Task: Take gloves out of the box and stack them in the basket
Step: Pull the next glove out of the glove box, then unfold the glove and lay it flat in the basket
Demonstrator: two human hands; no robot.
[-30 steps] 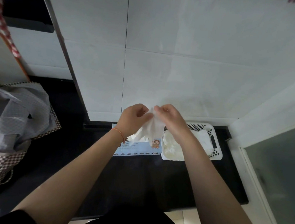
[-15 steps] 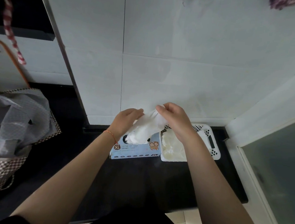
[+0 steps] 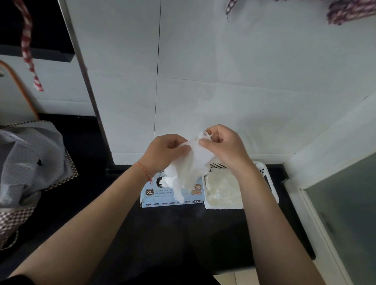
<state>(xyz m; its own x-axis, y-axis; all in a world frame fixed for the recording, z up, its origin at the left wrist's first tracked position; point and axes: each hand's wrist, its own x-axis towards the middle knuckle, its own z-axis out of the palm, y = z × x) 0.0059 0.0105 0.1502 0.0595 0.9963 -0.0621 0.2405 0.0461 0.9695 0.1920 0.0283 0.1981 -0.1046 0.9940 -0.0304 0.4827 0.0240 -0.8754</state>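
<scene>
We're holding the glove [image 3: 193,163] up between both hands, left hand [image 3: 165,153] just left of the pinch, right hand [image 3: 224,146] a bit higher on its right. The box [image 3: 169,196] is sitting right under the grip on the counter [image 3: 197,237], and the basket [image 3: 273,191] is sitting below and to the right, touching the box, with gloves [image 3: 222,190] lying in it. Way off left, a bag [image 3: 18,165] is sitting.

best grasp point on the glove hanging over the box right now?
Grip the glove at its top edge, where the left hand and right hand pinch it now, coming from above. It is limp film hanging down toward the box, so only a top pinch seems likely to keep it spread for laying flat in the basket.
</scene>
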